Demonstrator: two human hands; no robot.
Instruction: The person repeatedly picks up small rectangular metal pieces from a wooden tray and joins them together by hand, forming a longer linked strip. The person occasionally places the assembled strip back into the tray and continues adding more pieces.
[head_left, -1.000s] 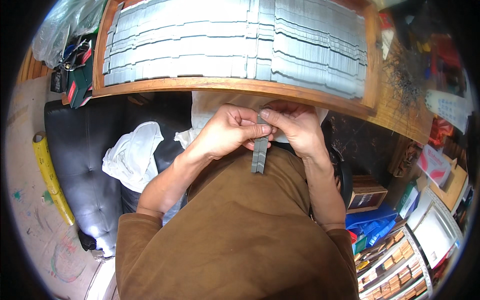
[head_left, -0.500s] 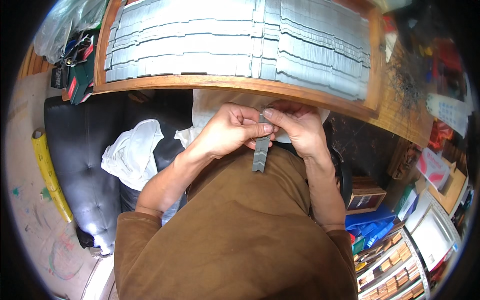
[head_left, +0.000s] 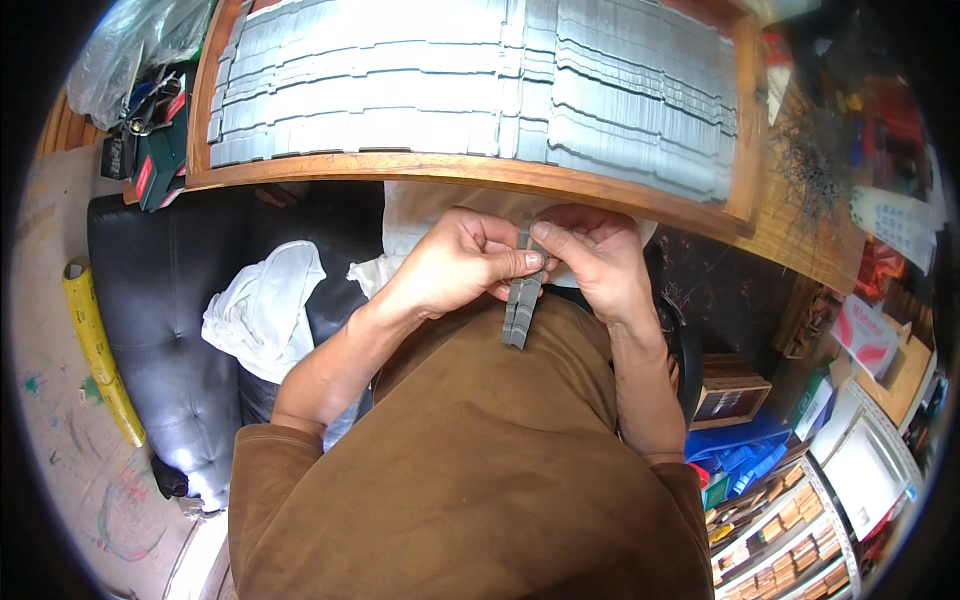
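Note:
Between my two hands is a narrow, dark grey flat strip (head_left: 520,315) with stepped cross bands, hanging downward over my lap; it looks like several thin pieces laid together. My left hand (head_left: 462,258) pinches it between thumb and fingers near its middle. My right hand (head_left: 592,250) grips its upper end, thumb on top and fingers curled behind. Just beyond the hands stands a wooden tray (head_left: 380,163) packed with rows of thin, silvery grey strips (head_left: 640,110). What lies behind my fingers is hidden.
A black padded seat (head_left: 150,300) is at left, with a crumpled white cloth (head_left: 265,305) on it. Past it lies a yellow tube (head_left: 100,350). A small wooden box (head_left: 732,388), blue plastic (head_left: 740,450) and a shelf of wooden pieces (head_left: 790,540) stand at right.
The lower end of the grey strip has shifted slightly left and now shows a lengthwise split, as if pieces fan apart. Both hands stay almost in place.

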